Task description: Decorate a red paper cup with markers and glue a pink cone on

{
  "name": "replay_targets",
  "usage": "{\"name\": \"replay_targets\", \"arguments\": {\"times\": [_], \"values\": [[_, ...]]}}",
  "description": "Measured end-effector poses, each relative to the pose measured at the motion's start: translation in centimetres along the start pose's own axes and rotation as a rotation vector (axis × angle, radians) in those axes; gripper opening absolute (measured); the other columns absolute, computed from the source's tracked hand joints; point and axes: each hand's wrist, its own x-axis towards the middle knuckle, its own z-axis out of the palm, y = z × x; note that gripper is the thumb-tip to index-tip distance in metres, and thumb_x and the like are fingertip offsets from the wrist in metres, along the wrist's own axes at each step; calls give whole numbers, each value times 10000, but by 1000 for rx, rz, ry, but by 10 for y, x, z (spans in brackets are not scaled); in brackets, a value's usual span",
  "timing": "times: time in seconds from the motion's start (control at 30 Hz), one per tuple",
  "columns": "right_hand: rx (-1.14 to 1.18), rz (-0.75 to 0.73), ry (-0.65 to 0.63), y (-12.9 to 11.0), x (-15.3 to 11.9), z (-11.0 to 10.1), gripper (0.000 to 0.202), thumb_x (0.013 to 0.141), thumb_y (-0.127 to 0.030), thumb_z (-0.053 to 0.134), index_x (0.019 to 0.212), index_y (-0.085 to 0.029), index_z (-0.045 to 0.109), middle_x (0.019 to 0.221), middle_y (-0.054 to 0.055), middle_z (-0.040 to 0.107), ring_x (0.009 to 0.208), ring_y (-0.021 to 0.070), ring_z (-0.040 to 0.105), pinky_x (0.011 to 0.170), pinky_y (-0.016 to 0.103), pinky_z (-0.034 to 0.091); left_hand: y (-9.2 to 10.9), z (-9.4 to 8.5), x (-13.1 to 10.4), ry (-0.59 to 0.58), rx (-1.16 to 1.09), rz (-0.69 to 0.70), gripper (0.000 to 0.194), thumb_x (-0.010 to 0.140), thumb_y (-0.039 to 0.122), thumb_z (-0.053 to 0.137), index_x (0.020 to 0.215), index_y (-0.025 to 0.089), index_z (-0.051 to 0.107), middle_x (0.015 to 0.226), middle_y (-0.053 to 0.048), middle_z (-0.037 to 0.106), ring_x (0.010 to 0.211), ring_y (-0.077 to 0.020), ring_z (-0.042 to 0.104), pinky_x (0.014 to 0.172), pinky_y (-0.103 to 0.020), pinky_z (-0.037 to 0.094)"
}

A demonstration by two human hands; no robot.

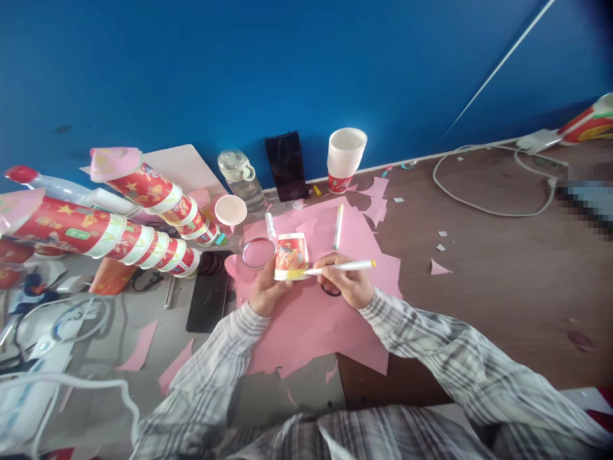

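My left hand point(266, 289) is closed around the side of a red patterned paper cup point(291, 250), tilted with its wider rim towards me. A yellow band shows along the cup's pale rim. In my right hand point(348, 284) is a white marker pen point(357, 266) with a yellow end, its tip at the yellow band. Beneath both hands lies pink paper point(316, 332). A dark ring point(331, 291), perhaps a scissors handle, shows under my right hand. Another white marker point(338, 227) and a white cap-like piece point(271, 226) lie beyond the cup.
On the left lean rockets of stacked red cups point(115, 237) with pink cones. Along the blue wall stand a water bottle point(242, 179), a phone point(286, 167) and stacked paper cups point(343, 160). A black phone point(209, 297) lies left. A white cable point(479, 207) loops right.
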Motion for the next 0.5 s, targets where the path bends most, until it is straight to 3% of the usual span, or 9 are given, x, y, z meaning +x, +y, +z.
{"name": "replay_targets", "arguments": {"times": [0.2, 0.33, 0.5], "values": [[-23, 11, -34, -1, 0, 0, 347, 752, -486, 593, 858, -155, 598, 581, 5, 583, 407, 95, 468, 367, 218, 378, 3, 3, 0, 10, -15, -6, 726, 592, 323, 717, 1221, 208, 373, 1102, -100, 573, 1049, -317, 509, 913, -518, 409], [24, 8, 37, 0, 3, -1, 376, 730, -511, 604, 843, -153, 586, 569, -6, 574, 361, 79, 423, 326, 202, 322, 3, 2, 0, -18, -9, 8, 707, 611, 322, 704, 1223, 187, 377, 1123, -114, 564, 1064, -318, 498, 938, -511, 391], [14, 27, -15, -2, 3, -1, 367, 732, -503, 601, 837, -152, 585, 552, -5, 574, 372, 88, 440, 339, 210, 340, 2, 2, 0, -9, -23, 2, 711, 606, 329, 706, 1224, 190, 381, 1122, -109, 569, 1071, -325, 495, 944, -520, 390]]}}
